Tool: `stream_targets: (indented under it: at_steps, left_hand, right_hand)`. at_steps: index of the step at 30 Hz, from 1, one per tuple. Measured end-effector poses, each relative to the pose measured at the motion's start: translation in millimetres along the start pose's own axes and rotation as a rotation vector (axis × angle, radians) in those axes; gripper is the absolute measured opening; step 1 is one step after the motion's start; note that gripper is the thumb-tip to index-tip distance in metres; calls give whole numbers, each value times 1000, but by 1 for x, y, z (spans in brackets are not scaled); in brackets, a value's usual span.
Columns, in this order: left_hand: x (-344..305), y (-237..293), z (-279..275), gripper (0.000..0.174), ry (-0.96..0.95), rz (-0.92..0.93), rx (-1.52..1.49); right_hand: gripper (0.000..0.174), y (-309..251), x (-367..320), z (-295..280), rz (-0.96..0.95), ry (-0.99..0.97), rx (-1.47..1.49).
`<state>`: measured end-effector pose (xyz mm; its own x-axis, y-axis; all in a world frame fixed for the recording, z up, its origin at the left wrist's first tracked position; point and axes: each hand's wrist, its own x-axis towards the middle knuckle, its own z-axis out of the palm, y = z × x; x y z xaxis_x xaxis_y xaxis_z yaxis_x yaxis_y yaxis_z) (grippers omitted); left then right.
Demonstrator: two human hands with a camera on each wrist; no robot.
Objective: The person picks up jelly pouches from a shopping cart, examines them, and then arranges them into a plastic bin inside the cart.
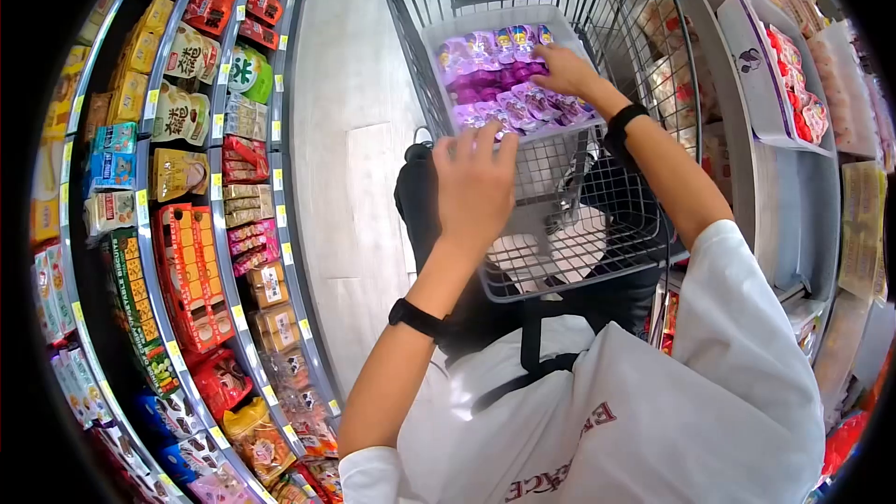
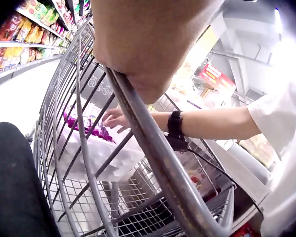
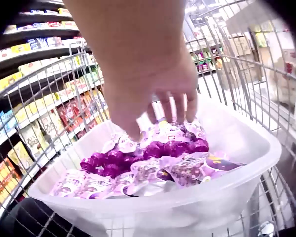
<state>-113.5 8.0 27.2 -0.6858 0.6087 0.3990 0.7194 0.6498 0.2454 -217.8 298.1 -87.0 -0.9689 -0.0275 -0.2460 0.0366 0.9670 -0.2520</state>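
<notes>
A translucent white bin [image 1: 566,19] sits in the shopping cart, filled with two rows of purple spouted pouches [image 3: 175,170]. Their dark purple caps [image 3: 111,160] meet along the middle. My right hand [image 1: 567,73] reaches over the bin's right side, fingers bent down at the pouches by the caps. In the right wrist view, that hand [image 3: 153,94] has its thumb and fingers spread apart over the far row. My left hand [image 1: 474,182] is at the bin's near edge with fingers extended. The left wrist view shows it above the cart's side rail [image 2: 158,158], its fingertips hidden.
Shelves of packaged snacks [image 1: 191,261] line the left, beyond a pale floor aisle [image 1: 350,177]. The cart's wire basket [image 1: 686,47] surrounds the bin. A shelf with a display box of red packs [image 1: 793,84] stands close on the right.
</notes>
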Motion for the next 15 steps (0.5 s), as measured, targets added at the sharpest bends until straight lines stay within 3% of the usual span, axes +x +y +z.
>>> stream_targets:
  at_steps: [1, 2, 4, 10, 12, 15]
  left_hand:
    - [1, 0, 1, 34, 3, 3, 9]
    - [1, 0, 1, 33, 9, 1, 10]
    - [2, 0, 2, 32, 21, 2, 20]
    - [1, 0, 2, 33, 0, 4, 34]
    - [2, 2, 0, 34, -4, 3, 33]
    - [1, 1, 1, 35, -8, 5, 27]
  right_hand:
    - [64, 0, 7, 7, -228, 133, 173]
    - [64, 1, 5, 18, -232, 137, 177]
    - [75, -6, -3, 32, -103, 25, 30]
    - [77, -13, -4, 34, -101, 75, 42]
    - [77, -8, -1, 32, -18, -49, 168]
    - [72, -7, -1, 34, 90, -216, 83]
